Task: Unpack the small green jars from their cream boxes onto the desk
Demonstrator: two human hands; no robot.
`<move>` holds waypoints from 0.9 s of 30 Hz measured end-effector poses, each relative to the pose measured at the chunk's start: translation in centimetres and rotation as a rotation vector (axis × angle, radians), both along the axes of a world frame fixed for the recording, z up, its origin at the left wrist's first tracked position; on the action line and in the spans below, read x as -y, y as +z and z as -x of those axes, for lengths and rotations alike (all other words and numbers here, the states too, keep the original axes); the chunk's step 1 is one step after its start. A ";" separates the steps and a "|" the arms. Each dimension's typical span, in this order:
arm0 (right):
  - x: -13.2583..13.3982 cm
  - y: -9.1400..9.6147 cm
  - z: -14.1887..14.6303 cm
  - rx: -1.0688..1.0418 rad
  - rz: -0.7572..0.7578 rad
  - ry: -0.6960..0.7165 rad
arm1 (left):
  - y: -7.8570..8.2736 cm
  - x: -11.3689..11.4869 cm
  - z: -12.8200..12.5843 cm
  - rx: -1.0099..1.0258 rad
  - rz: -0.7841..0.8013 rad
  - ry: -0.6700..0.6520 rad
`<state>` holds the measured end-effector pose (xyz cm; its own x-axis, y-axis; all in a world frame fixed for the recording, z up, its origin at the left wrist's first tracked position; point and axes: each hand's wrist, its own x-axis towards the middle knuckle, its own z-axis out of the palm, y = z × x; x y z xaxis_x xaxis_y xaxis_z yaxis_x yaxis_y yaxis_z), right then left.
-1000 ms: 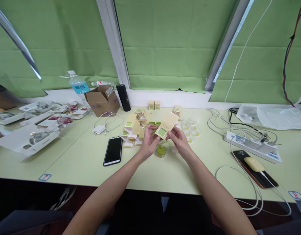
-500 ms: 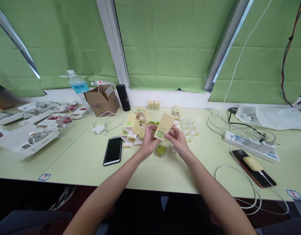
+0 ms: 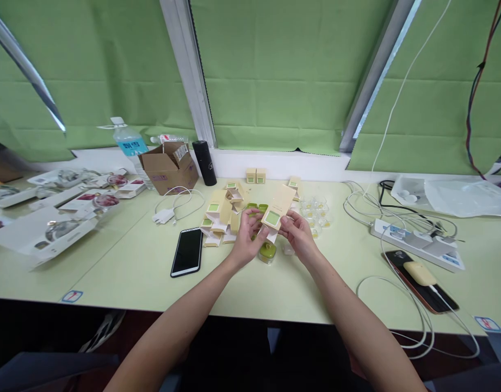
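My left hand [image 3: 245, 239] and my right hand [image 3: 300, 236] both grip a small beige carton [image 3: 276, 212] with a green square on its face, held tilted above the table. Its lower flaps hang open between my fingers. Just beneath it a small green-lidded jar [image 3: 267, 251] sits in a clear holder on the table. A heap of similar flat beige cartons [image 3: 222, 214] lies to the left behind my hands. Several clear little cups [image 3: 316, 210] stand to the right behind them.
A black phone [image 3: 187, 251] lies left of my hands, with a white charger [image 3: 162, 216] and a brown cardboard box [image 3: 168, 167] beyond. A power strip [image 3: 417, 242], cables and a second phone [image 3: 421, 280] occupy the right. White trays [image 3: 50, 228] fill the far left.
The carton has turned a little between my hands and its bottom flaps have come open; both hands stay in nearly the same place over the jar.
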<state>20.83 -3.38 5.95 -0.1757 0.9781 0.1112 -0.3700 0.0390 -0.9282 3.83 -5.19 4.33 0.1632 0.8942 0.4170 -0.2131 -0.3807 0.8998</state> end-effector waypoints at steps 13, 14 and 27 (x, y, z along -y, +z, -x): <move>0.1 0.0 0.5 -0.036 0.039 0.005 | -1.3 0.0 0.4 -0.224 -0.103 0.294; 0.1 0.0 0.5 -0.037 0.043 0.014 | -1.4 -0.1 0.4 -0.226 -0.090 0.309; 0.1 -0.1 0.3 0.010 0.054 -0.024 | -0.5 0.2 -0.6 -0.055 0.061 0.099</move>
